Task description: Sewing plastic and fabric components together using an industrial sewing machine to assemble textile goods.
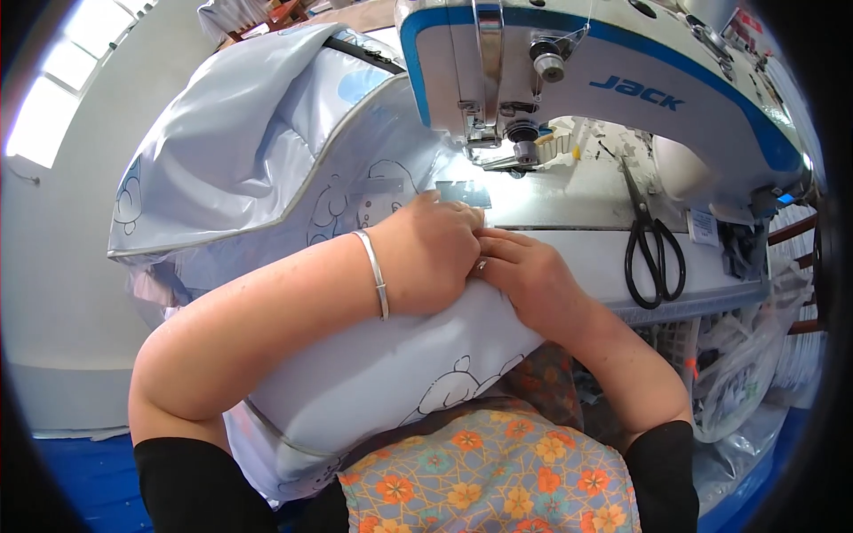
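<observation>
Presently, two bare hands are in view, set together over the work: the left hand (435, 244) comes in from the left with fingers bent, and the right hand (538, 280) meets it from the right. Both rest on one pale blue fabric piece (382, 360); whether the fingers are clamped on its edge cannot be told, the fingertips being partly hidden. One silver bangle (380, 287) is on the left wrist, one ring (482, 264) on the right hand. The fabric lies near and left of the needle area, passes under the left forearm and is heaped at far left; it bears outlined animal figures, grey piping (286, 218) and one dark zip (364, 53). The left hand and forearm obstruct the view of its middle. Just beyond the hands stands one white and blue sewing machine (586, 80), whose head overhangs its metal bed (551, 211) and hides part of it. On the right, one pair of black-handled scissors (643, 213) lies with blades pointing far; one small white tag (702, 226) is just right of it. Clear plastic bagging (742, 346), count not determinable, hangs lower right. Near, one floral apron (489, 471) shows between two black sleeves (200, 484).
</observation>
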Demonstrator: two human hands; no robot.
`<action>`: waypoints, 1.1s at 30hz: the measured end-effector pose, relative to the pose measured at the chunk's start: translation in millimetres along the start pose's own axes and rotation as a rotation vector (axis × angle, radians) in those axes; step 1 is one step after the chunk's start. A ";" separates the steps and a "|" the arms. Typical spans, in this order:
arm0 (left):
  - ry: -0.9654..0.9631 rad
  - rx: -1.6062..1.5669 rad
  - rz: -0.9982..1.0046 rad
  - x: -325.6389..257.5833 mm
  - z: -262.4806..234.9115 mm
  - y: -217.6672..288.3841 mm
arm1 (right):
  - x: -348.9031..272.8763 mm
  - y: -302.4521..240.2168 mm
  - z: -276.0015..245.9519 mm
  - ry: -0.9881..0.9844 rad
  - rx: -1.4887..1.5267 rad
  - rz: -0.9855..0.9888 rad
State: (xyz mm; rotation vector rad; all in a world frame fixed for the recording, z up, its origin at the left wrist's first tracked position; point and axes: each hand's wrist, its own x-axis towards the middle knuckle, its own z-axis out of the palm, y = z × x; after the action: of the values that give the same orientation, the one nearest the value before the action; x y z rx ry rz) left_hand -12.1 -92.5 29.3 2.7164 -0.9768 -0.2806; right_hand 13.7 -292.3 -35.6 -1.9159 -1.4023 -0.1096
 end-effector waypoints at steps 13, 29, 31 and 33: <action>0.047 0.027 -0.092 3.3 11.3 -12.9 | 1.6 8.3 2.4 -0.054 -0.188 -0.041; -0.030 0.018 -0.165 10.8 2.7 -28.6 | 24.3 16.1 7.1 -0.047 -0.123 -0.007; -0.024 0.022 -0.191 5.0 -6.5 -30.8 | 22.8 11.5 7.5 -0.070 -0.115 0.046; -0.010 -0.093 -0.147 -2.3 -25.9 -31.4 | 22.7 11.3 3.5 -0.086 -0.124 0.086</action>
State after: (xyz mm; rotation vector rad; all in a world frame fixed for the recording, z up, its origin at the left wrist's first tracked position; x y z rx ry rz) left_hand 11.7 -63.5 45.2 2.7072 -0.7485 -0.3576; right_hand 31.2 -273.7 -33.2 -2.1028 -1.3951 -0.0755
